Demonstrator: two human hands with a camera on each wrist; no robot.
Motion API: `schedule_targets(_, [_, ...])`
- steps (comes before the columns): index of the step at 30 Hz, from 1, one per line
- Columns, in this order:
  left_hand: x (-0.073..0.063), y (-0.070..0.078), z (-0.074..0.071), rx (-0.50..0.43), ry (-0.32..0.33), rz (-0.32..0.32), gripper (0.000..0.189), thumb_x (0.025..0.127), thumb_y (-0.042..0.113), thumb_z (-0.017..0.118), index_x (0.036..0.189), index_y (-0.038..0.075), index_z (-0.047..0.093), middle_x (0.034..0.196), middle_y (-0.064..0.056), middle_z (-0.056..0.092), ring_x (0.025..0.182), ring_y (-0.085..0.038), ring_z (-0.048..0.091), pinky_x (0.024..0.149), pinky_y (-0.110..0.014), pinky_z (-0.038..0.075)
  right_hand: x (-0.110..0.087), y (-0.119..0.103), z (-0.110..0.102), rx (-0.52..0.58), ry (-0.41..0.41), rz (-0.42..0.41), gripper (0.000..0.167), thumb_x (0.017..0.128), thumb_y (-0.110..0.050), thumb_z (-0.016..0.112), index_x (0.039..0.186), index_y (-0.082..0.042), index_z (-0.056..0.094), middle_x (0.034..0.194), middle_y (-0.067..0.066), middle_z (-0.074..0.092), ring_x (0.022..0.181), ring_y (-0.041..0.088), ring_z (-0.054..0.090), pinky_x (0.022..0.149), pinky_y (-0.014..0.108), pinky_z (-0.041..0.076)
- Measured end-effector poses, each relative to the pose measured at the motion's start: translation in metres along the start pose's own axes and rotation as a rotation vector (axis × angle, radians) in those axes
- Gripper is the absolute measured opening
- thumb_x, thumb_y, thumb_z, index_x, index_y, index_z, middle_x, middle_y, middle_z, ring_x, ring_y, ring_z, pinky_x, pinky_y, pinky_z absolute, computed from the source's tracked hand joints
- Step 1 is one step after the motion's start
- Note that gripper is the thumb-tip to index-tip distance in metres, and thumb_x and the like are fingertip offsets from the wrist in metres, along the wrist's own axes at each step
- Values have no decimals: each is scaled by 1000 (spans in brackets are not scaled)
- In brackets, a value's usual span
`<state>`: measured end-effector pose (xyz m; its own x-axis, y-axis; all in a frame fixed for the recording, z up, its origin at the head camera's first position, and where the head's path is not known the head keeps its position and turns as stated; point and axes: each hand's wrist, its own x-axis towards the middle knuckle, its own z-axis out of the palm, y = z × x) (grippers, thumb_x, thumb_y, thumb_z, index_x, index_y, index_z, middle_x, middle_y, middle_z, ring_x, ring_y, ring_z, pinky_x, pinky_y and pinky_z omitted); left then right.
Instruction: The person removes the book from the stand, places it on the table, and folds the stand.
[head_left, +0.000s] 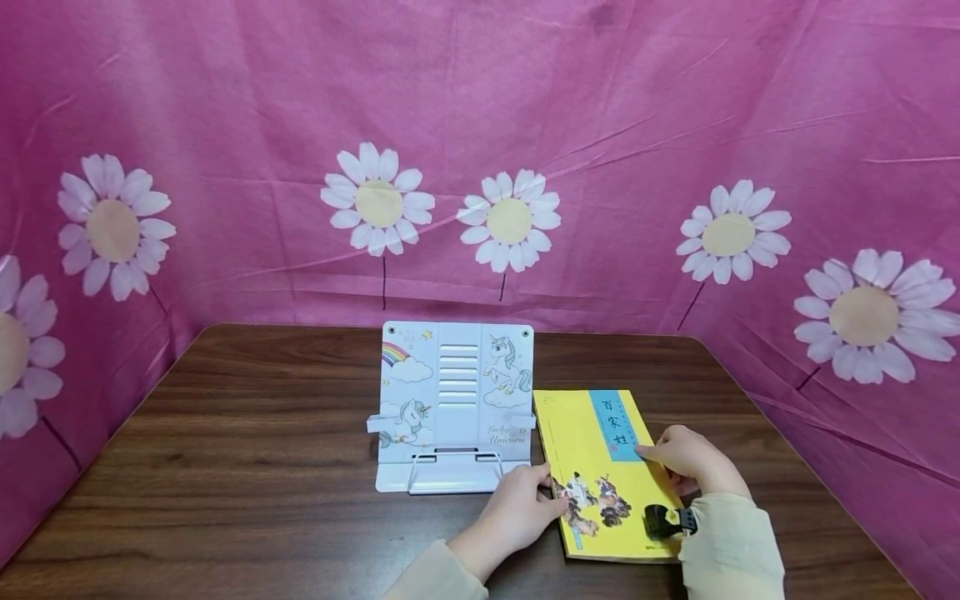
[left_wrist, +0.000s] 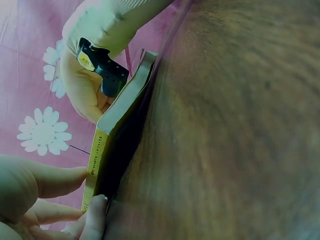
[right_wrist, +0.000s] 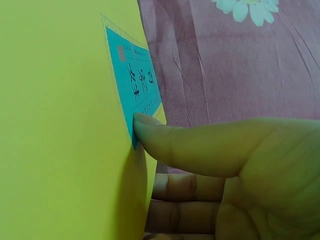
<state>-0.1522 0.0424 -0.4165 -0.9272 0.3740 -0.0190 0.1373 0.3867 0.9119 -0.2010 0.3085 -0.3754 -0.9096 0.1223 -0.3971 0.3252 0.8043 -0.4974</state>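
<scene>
A yellow book (head_left: 577, 433) with a blue title panel and a printed picture of figures is held by both hands on the right of the table. My left hand (head_left: 517, 512) pinches its left spine edge, thumb on the cover. The right hand (head_left: 693, 458) grips the opposite edge, its thumb pressing on the blue panel and its fingers underneath. In the left wrist view the book (left_wrist: 95, 165) is tilted, with a dark gap between it and the table. The right wrist view shows the right thumb (right_wrist: 200, 147) flat on the cover.
Left of the book stands a white unicorn book stand (head_left: 457, 417), upright, with a wire holder at its foot. The brown wooden table (head_left: 247, 467) extends to the left. A pink cloth (head_left: 262, 108) with printed daisies hangs around the back and sides.
</scene>
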Motion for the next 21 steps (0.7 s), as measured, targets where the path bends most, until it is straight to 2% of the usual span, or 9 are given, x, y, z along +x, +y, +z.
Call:
schedule_targets(8, [-1,-1,-1,62,31,5,50,88,17,73,129,-9,60,100,-13,59,75,-10,50,65,-23,43,1,1,-1,-3,2,-2,35,94,-31,65,83,-1,49,68,6,44,56,18,45,53,30,47])
schedule_targets(17, [-2,-1,-1,93,39,-11,46,88,19,73,124,-8,63,106,-15,62,82,-12,53,71,-25,46,2,2,-2,0,-2,11,37,94,-33,66,87,1,51,70,7,46,58,19,47,54,30,47])
schedule_targets(21, [-1,1,-4,95,20,-25,46,88,22,72,124,-6,64,114,-18,64,90,-17,59,81,-34,51,1,0,-2,-8,13,20,38,93,-34,66,89,2,53,71,8,47,59,19,49,54,30,48])
